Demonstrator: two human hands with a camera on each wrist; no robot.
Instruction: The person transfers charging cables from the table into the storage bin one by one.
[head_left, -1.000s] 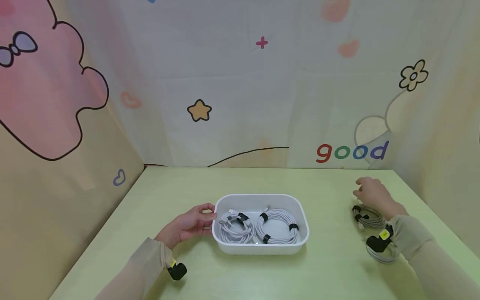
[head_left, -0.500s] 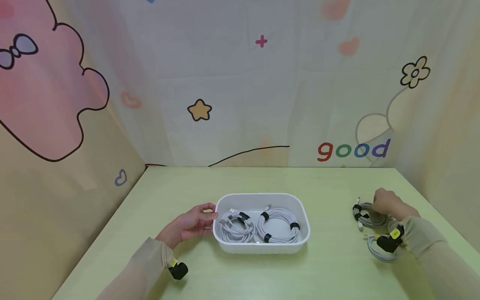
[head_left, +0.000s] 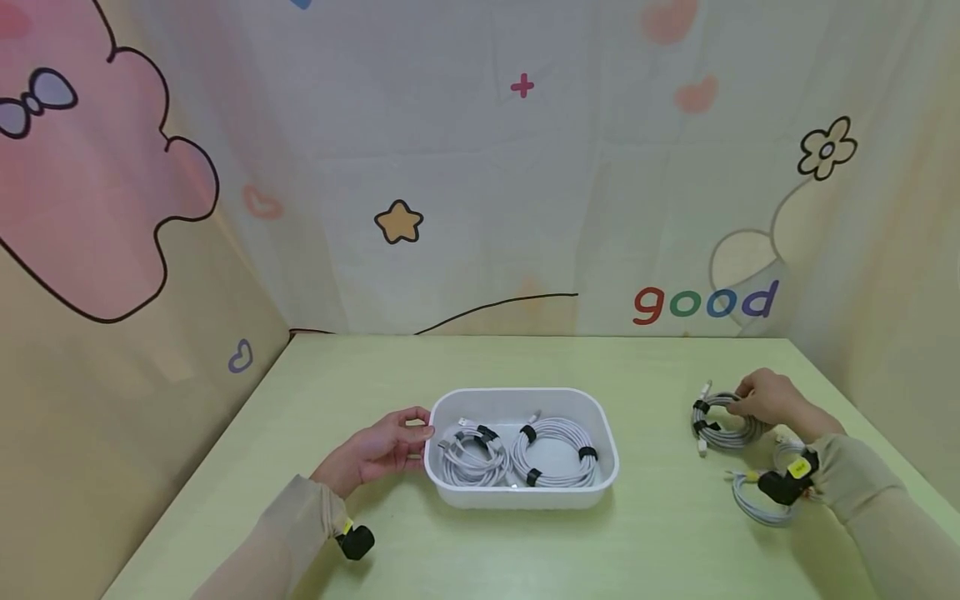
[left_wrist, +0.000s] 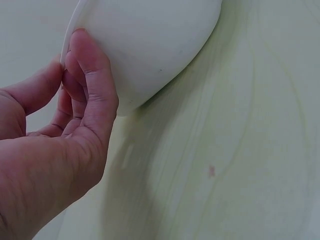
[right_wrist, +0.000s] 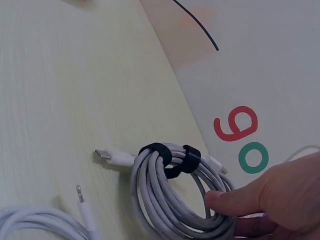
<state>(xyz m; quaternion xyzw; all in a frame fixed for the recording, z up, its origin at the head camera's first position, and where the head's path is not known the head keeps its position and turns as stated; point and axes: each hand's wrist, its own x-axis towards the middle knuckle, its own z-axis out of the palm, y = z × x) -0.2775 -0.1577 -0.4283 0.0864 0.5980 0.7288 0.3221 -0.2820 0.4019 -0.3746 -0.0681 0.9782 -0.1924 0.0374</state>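
Observation:
My left hand [head_left: 378, 447] pinches the left rim of a white plastic bin [head_left: 525, 498], thumb inside and fingers against the outer wall, as the left wrist view shows. Two coiled white cables lie in the bin: a smaller coil [head_left: 472, 471] on the left and a wider ring [head_left: 558, 477] with black straps on the right. At the right of the table my right hand [head_left: 780, 400] grips the side of a grey coiled cable [right_wrist: 170, 200], its thumb on top of the loops. Two black straps bind that coil, and its white plugs stick out on both sides.
In front of the right hand lies another coiled cable [head_left: 765, 512], with more cable partly hidden beneath the right wrist. A printed curtain [head_left: 465, 250] hangs behind the table [head_left: 600, 550] and along both sides.
My right hand has come down onto the grey coiled cable, taken hold of it, and raised it a little, shifting it slightly left. The left hand stays on the bin's rim.

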